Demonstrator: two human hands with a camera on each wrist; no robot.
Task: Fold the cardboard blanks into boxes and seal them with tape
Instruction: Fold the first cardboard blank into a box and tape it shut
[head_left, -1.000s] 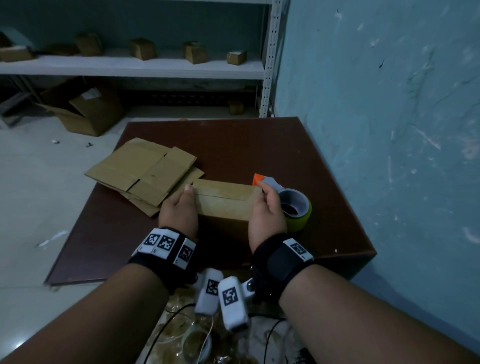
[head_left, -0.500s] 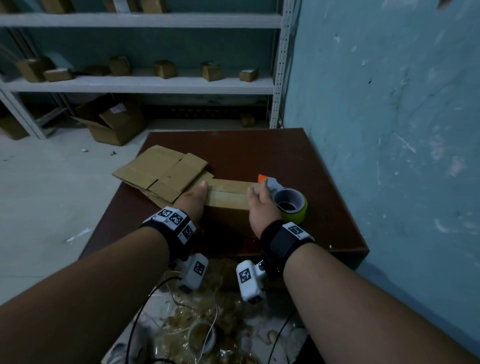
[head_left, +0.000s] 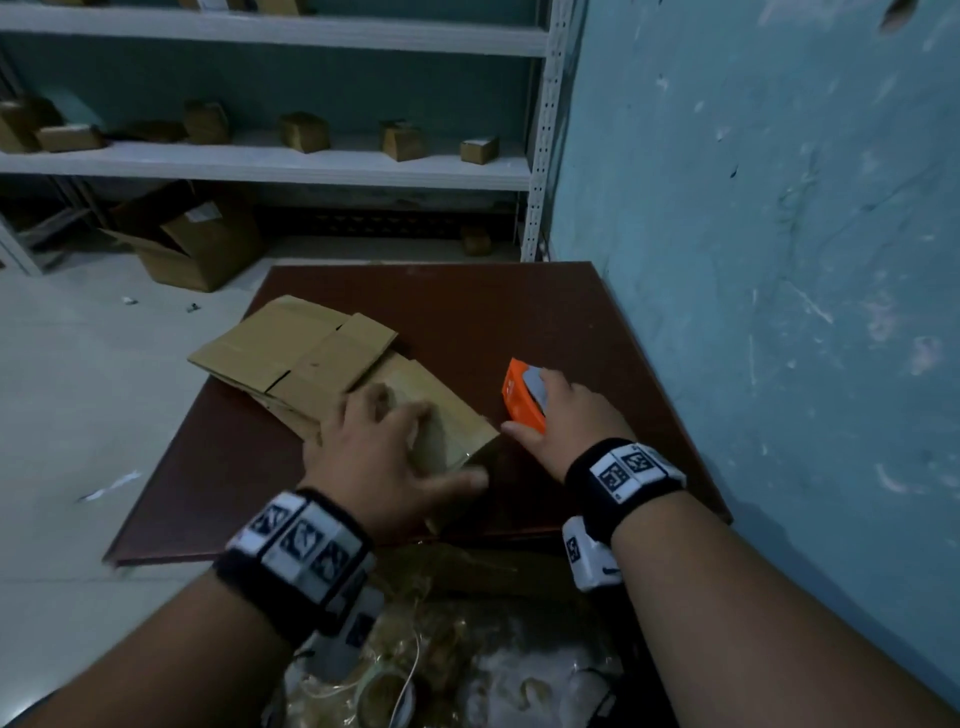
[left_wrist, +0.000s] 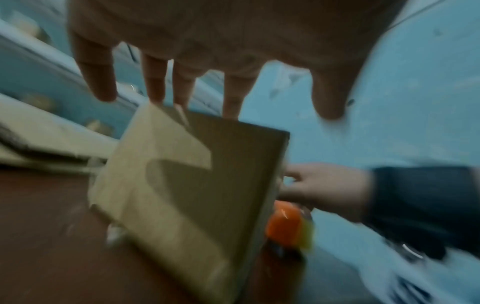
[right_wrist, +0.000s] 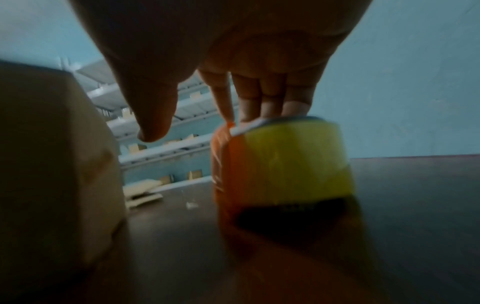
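Your left hand (head_left: 376, 457) lies spread over the box (head_left: 441, 421), fingers (left_wrist: 100, 82) straight and apart with their tips on its top edge, and the box sits tilted at the near side of the table (head_left: 519, 312). Your right hand (head_left: 569, 415), just right of the box, rests on the tape dispenser (head_left: 522, 397) with fingers together on its top and the thumb free, not closed around it. The blanks (head_left: 301, 348) lie just behind the box.

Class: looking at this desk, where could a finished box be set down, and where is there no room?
Free: the far table strip beyond the flat blanks, and the near-left corner. Crowded: the middle, where the left hand holds the box beside the tape dispenser under the right hand.
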